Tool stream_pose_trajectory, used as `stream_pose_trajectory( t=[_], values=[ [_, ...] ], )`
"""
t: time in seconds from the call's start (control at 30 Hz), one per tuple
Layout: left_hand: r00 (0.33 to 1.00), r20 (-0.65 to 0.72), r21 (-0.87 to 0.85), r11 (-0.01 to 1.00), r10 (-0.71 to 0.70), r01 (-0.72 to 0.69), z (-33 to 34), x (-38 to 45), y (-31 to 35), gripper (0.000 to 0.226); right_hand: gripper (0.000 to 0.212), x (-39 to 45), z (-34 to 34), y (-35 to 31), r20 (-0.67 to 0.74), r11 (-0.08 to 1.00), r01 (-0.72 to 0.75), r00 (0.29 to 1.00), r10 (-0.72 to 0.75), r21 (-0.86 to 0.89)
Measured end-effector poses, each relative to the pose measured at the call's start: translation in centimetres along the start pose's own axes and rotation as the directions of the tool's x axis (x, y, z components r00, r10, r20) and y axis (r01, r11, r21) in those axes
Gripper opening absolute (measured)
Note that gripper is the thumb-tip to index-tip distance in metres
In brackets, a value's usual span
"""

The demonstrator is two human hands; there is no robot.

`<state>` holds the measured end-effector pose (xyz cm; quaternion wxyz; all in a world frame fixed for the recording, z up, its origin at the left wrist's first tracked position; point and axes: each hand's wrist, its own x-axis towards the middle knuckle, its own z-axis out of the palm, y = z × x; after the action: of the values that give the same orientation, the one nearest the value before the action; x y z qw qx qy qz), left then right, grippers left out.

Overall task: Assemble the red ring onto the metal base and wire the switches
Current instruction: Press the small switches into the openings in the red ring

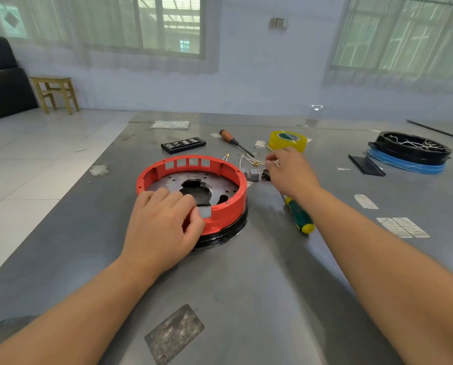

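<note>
Counter point(246, 299): grey and cluttered; keep loose parts off its edge.
Red ring point(228, 177): already seated on the metal base point(167, 181), mid-counter, atop a black rim; hold it flat so it cannot rock.
Left hand point(159, 227): rests on the ring's near wall, grip pinched on a small grey switch point(205, 212) at a slot there; judged best to press it in square, not tilted.
Right hand point(289, 171): reaches beyond the ring, grip closed on thin wires point(249, 159); take one lead at a time.
Spare switches point(251, 173): just beside the right hand.
Green screwdriver point(300, 217): lies under the right wrist, could roll.
</note>
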<state>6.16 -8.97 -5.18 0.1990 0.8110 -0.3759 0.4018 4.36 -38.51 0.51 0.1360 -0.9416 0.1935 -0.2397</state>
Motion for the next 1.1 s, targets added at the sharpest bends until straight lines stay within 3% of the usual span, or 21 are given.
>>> stream_pose_trajectory(
  t=[0.13, 0.2, 0.33, 0.53, 0.67, 0.77, 0.87, 0.97, 1.1],
  values=[
    [1.0, -0.017, 0.012, 1.0, -0.001, 0.001, 0.5, 0.0, -0.2, 0.03, 0.053, 3.2, 1.5, 0.8, 0.345, 0.966, 0.01, 0.935, 0.082, -0.258],
    [1.0, -0.013, 0.003, 1.0, -0.003, 0.003, 0.7, 0.0, -0.4, 0.03, 0.057, 3.9, 2.3, 1.1, 0.413, 0.951, 0.064, 0.908, 0.07, -0.303],
    [1.0, -0.005, -0.01, 1.0, -0.01, 0.009, 0.9, 0.0, -0.6, 0.031, 0.038, 4.6, 3.0, 1.7, 0.374, 0.933, 0.109, 0.927, 0.03, -0.344],
    [1.0, -0.006, -0.031, 0.999, -0.02, 0.02, 1.0, -0.1, -0.7, 0.033, 0.036, 4.3, 2.3, 2.3, 0.289, 0.952, 0.094, 0.957, -0.006, -0.29],
    [1.0, 0.001, -0.058, 0.998, -0.012, 0.012, 0.6, -0.1, -0.6, 0.036, 0.034, 2.4, 0.8, 1.4, 0.164, 0.986, 0.096, 0.984, -0.072, -0.138],
    [1.0, -0.016, -0.051, 0.999, 0.011, -0.012, 0.2, -0.4, -0.4, 0.034, 0.027, -0.3, -0.5, -0.5, 0.116, 0.984, 0.152, 0.98, -0.161, 0.088],
    [0.999, -0.022, -0.048, 0.998, 0.044, -0.045, -0.5, -0.8, -0.1, 0.033, 0.016, -3.9, -1.5, -3.3, 0.059, 0.921, 0.223, 0.965, -0.255, 0.32],
    [0.996, -0.036, -0.057, 0.995, 0.079, -0.081, -1.2, -1.2, 0.3, 0.03, 0.013, -6.9, -1.3, -6.2, -0.016, 0.862, 0.267, 0.957, -0.289, 0.431],
    [1.0, -0.031, -0.147, 0.989, -0.004, -0.001, -2.1, -0.9, 0.9, 0.037, 0.013, -9.6, -0.3, -8.9, -0.112, 0.774, 0.315, 0.946, -0.305, 0.55]
  ],
)
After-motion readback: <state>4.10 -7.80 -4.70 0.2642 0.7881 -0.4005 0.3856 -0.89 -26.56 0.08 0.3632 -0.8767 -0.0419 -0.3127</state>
